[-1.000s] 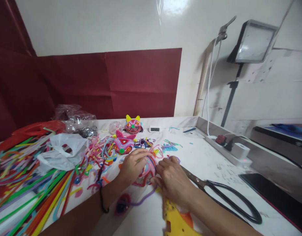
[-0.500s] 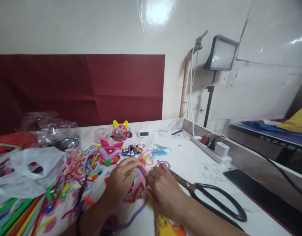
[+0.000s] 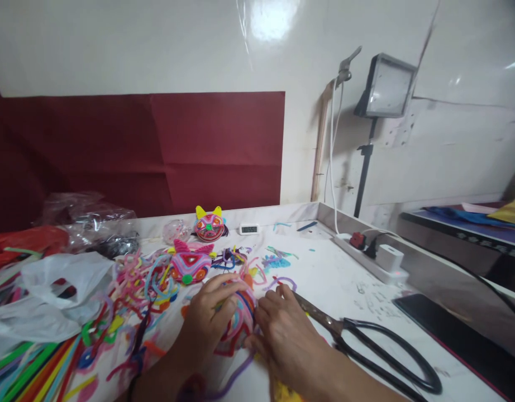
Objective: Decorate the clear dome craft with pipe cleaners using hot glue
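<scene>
My left hand (image 3: 209, 322) is cupped over a round, multicoloured pipe-cleaner piece (image 3: 241, 315) on the white table (image 3: 337, 279). My right hand (image 3: 285, 329) presses against the piece's right side, fingers curled, pinching a purple pipe cleaner (image 3: 236, 371) that trails toward me. Two finished pipe-cleaner animal faces lie behind: a pink one (image 3: 190, 265) and a yellow-eared one (image 3: 209, 223).
Large black-handled scissors (image 3: 366, 346) lie just right of my right hand. Loose pipe cleaners (image 3: 52, 352) and a white plastic bag (image 3: 52, 296) cover the left. A power strip (image 3: 375, 257), small clock (image 3: 249, 228), dark tablet (image 3: 462, 329) and lamp stand (image 3: 387, 89) sit right.
The view swung right and then back a little. Both hands stay on the round piece, with the right hand shifting slightly along its side.
</scene>
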Demonstrator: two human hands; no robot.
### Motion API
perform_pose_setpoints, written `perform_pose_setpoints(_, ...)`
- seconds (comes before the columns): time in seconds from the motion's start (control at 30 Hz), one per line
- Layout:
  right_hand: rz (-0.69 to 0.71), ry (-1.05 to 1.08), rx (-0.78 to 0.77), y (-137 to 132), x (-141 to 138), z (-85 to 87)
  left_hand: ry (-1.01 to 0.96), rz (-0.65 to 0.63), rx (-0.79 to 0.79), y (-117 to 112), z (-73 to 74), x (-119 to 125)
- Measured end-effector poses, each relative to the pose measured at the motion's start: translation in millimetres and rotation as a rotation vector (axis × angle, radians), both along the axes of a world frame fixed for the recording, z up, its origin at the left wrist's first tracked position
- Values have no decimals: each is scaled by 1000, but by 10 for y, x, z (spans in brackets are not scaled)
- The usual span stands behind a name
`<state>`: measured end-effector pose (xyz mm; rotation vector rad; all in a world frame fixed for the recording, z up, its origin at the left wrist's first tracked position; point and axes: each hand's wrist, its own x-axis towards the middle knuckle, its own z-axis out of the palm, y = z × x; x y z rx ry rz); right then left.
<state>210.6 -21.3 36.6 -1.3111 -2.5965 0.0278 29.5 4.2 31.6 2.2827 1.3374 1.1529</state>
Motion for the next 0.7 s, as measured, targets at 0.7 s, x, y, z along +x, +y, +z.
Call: perform_pose_setpoints(0.7,-12,-38,-19,26,-38,-5,0,-5,-2,-24,-7,-20)
